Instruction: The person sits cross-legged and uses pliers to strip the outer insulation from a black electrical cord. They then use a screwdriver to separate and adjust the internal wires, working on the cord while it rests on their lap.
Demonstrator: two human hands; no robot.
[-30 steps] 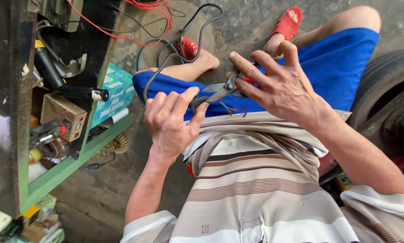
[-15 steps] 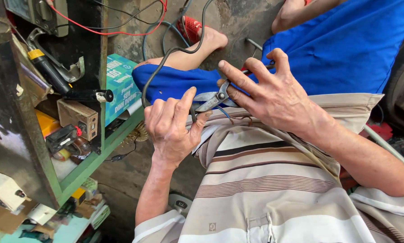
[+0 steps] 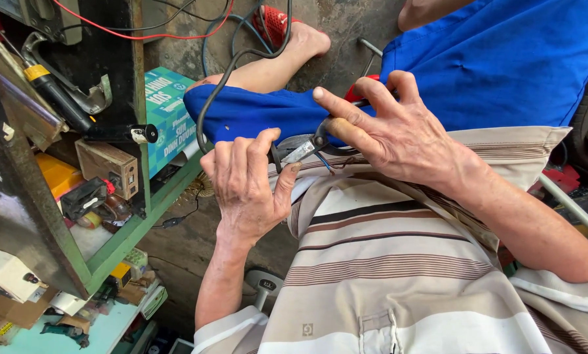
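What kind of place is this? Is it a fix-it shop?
Probably a small repair workshop. A green shelf is crammed with tools and parts, loose wires trail over the concrete floor, and the right hand works pliers on a cable.

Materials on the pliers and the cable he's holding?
Pliers: jaws look like bare steel, dull grey with a worn sheen; the handle under the right hand shows red, probably a plastic or rubber sleeve. Black cable held by the left hand: matte flexible jacket, likely rubber or PVC; thin coloured inner wires show at the cut end.

Green shelf [image 3: 120, 244] w/ teal box [image 3: 166, 118] (cluttered)
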